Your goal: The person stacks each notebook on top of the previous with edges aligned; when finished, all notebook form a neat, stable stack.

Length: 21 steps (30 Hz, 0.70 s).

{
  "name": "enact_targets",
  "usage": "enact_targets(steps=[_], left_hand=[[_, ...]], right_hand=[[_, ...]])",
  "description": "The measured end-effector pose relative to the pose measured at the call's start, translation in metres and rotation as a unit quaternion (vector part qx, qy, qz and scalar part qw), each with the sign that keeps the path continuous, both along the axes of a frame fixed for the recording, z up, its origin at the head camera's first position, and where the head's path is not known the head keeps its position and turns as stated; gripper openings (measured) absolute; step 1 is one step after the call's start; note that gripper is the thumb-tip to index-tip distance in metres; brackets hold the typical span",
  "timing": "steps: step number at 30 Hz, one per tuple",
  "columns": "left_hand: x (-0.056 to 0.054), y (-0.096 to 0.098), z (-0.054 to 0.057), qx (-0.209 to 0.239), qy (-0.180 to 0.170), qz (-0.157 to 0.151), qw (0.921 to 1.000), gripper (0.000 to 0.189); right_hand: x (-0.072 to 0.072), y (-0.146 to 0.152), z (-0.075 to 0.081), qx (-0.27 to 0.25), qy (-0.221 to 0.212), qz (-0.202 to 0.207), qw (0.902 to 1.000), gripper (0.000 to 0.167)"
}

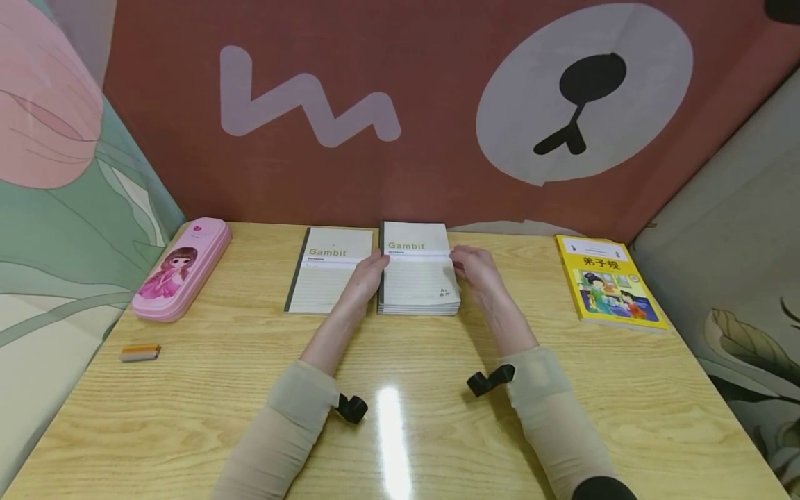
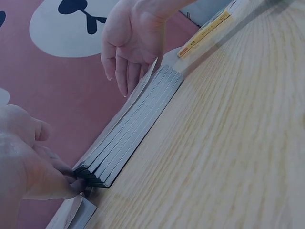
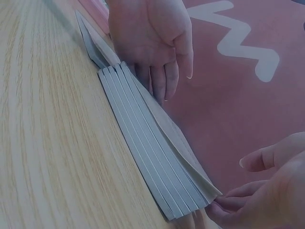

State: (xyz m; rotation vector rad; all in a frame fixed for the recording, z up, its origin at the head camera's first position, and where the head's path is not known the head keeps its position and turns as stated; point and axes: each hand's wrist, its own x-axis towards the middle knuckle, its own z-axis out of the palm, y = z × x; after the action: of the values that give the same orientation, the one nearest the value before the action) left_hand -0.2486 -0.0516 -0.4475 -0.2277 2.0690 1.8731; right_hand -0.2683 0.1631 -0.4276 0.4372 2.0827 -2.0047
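Note:
A stack of several Gambit notebooks (image 1: 417, 281) with pale lined covers and dark spines lies on the wooden table. My left hand (image 1: 364, 283) touches its left, spine side, while my right hand (image 1: 482, 274) has its fingertips against the right side. In the right wrist view, the top cover of the stack (image 3: 150, 148) bows up slightly at its near edge. A single matching notebook (image 1: 321, 288) lies flat just left of the stack, partly covered by my left hand. Both palms face inward, with fingers extended along the sides of the stack.
On the table's left lie a pink pencil case (image 1: 182, 271) with a doll picture and a small orange-and-grey eraser-like block (image 1: 140, 353). A yellow picture book (image 1: 612, 281) lies at the right. A brown patterned wall (image 1: 431, 173) stands directly behind the table.

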Motion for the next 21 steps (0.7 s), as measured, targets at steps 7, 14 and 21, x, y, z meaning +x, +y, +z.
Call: enact_targets(steps=[7, 14, 21], left_hand=[[-0.0006, -0.0004, -0.0008, 0.01, 0.004, -0.003, 0.9999, 0.065], [0.0005, -0.0008, -0.0005, 0.02, 0.011, 0.0, 0.9997, 0.063], [-0.0019, -0.0069, 0.0036, 0.074, 0.009, 0.027, 0.9969, 0.062]], right_hand=[[-0.0006, 0.0009, -0.0015, 0.003, 0.0, 0.01, 0.9999, 0.06], [-0.0014, 0.0001, -0.0018, 0.014, -0.008, 0.012, 0.9998, 0.06], [-0.0001, -0.0005, -0.0001, 0.012, -0.007, 0.02, 0.9997, 0.064]])
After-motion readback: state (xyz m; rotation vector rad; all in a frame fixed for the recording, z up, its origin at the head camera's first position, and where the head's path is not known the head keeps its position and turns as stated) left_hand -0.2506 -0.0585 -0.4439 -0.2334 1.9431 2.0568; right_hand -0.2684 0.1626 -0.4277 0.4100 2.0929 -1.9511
